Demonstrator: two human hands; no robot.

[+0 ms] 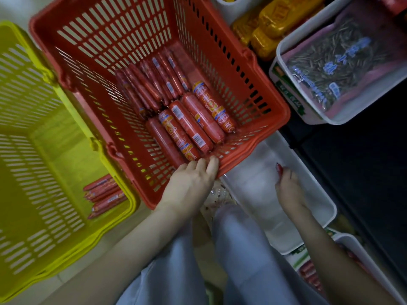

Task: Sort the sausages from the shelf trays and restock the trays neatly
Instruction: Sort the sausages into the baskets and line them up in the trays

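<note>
A red basket (253,69) stands in the middle and holds several thick red sausages (193,126) near its front wall, with several thinner ones (152,84) behind them. My left hand (193,181) grips the basket's near rim, fingers curled over its edge. A white shelf tray (308,230) sits to the right, almost bare inside. My right hand (288,190) is inside that tray and pinches a small red sausage (279,169) whose tip sticks out above the fingers. A yellow basket (33,194) on the left holds a few thin sausages (103,194).
At the upper right a white tray (284,47) holds bags of dried green stalks, and yellow packages (266,27) lie beside it. Another white tray (356,249) with red sausages shows at the lower right. My knees in pale trousers (237,249) are below the baskets.
</note>
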